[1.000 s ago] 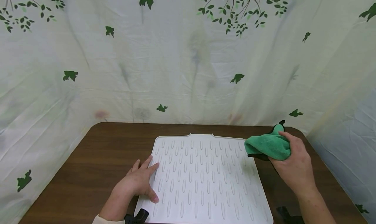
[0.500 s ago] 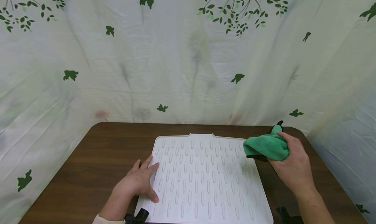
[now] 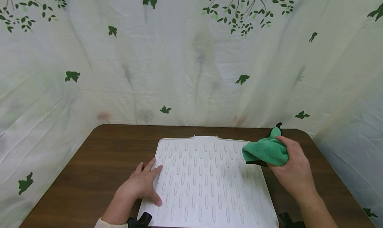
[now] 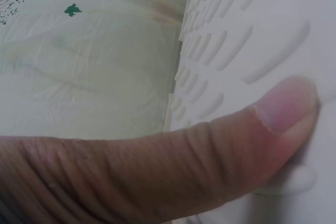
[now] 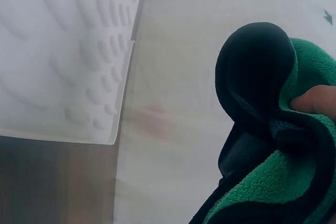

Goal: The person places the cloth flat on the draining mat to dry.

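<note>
A white plastic board [image 3: 206, 184] with rows of raised oval ridges lies on the table. My left hand [image 3: 139, 183] rests spread over its left edge, and the thumb [image 4: 286, 103] presses on the ridged face in the left wrist view. Above the board's far right corner, my right hand [image 3: 294, 168] grips a bunched green microfiber cloth [image 3: 266, 151] with black edging. Folds of that cloth [image 5: 262, 187] fill the right side of the right wrist view, where one fingertip [image 5: 317, 100] presses into it. The rest of the right fingers are mostly hidden.
The dark brown wooden table [image 3: 119, 145] has rounded far corners. Behind it hangs a pale curtain [image 3: 179, 71] printed with green leaves and branches, also closing in both sides. Black camera mounts sit at the left wrist [image 3: 140, 220] and right wrist [image 3: 290, 220].
My right hand has moved a little to the left with the green cloth, which overlaps more of the board's far right corner. The left hand and the board have stayed in place.
</note>
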The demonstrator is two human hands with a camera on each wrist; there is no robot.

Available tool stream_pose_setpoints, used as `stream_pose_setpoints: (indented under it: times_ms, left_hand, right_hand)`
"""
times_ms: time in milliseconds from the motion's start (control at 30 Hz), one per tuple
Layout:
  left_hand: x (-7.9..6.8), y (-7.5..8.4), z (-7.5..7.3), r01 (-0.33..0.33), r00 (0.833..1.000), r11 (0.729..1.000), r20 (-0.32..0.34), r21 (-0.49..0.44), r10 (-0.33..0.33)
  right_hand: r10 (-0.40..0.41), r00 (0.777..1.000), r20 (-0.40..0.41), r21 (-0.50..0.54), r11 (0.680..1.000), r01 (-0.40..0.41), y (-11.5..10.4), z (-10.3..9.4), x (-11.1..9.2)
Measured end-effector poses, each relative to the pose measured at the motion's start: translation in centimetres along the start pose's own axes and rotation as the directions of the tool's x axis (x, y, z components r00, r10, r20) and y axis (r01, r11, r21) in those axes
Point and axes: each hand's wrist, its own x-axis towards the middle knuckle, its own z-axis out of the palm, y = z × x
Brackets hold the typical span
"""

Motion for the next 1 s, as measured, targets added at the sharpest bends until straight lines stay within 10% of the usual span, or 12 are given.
stream_pose_setpoints:
  times_ms: [1000]
  left_hand:
    - [-0.14,-0.03,0.08,-0.002,1.0,1.0,-0.006,-0.002,0.001]
  right_hand:
    - [-0.051,0.996,0.069,-0.006,0.999,0.051,-0.43,0.95,-0.54]
